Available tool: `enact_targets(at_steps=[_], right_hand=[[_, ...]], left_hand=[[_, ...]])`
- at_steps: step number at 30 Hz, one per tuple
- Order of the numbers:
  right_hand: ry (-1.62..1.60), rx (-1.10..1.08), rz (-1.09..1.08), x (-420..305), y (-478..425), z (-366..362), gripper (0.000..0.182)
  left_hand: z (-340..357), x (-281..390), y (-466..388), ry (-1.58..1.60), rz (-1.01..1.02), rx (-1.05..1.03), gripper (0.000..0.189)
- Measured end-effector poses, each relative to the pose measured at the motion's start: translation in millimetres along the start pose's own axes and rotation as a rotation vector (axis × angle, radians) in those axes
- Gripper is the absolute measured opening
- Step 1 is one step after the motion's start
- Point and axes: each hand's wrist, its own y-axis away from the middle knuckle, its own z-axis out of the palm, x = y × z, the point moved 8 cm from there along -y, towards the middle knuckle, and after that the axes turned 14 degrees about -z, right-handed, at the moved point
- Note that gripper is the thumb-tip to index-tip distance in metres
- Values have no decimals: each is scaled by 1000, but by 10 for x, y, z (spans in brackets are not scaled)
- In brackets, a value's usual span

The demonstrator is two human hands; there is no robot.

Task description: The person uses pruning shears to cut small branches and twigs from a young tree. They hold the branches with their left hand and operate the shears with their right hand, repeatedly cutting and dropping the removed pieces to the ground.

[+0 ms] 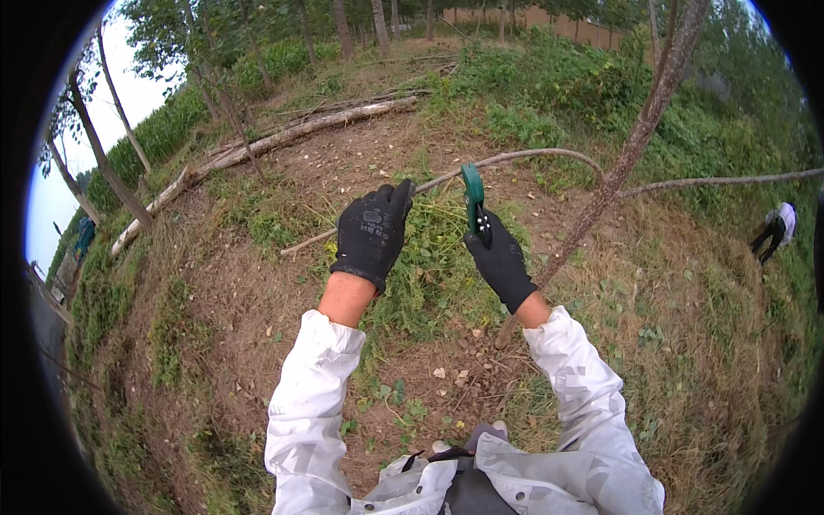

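My left hand [372, 233], in a black work glove, is closed around a thin bare branch [541, 153]. The branch arches leftward from a young tree's speckled trunk [618, 170], and its free end sticks out past the left side of my glove. In my right hand [503, 262], gloved too, is a pair of green-headed hand pruners [474, 193], held upright. Their head crosses the branch between my left hand and the trunk. Whether the blades touch the wood, I cannot tell. Most of the pruners' handles are hidden by my fingers.
Behind the branch a pale felled log [270, 143] lies on the ground. Another limb [721, 182] reaches right from the trunk. Green weeds [431, 277] grow below my hands. Far right, a person [777, 228] bends over among dry grass. Several trees stand at the back.
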Motion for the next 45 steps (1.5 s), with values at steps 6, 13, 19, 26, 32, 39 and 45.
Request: enact_targets(at_steps=[6, 13, 19, 26, 32, 39, 45], right_hand=[[20, -35, 34, -7, -10, -10, 57], [-27, 3, 7, 52, -44, -17, 56], [-36, -1, 36, 91, -33, -20, 53], [-32, -82, 80, 245, -53, -36, 44], [61, -36, 27, 294, -116, -25, 27], [-280, -76, 96, 443, -96, 134, 25], [-444, -125, 77, 372, -2, 171, 25]], left_hand=[[-12, -7, 1, -2, 4, 11, 29], [-24, 3, 13, 45, 18, 45, 28], [-12, -6, 45, 55, 2, 36, 27], [48, -47, 74, 80, 29, 67, 27], [72, -193, 60, 25, -8, 79, 22], [52, -223, 48, 61, -82, -9, 22], [107, -281, 108, 89, -86, -7, 22]])
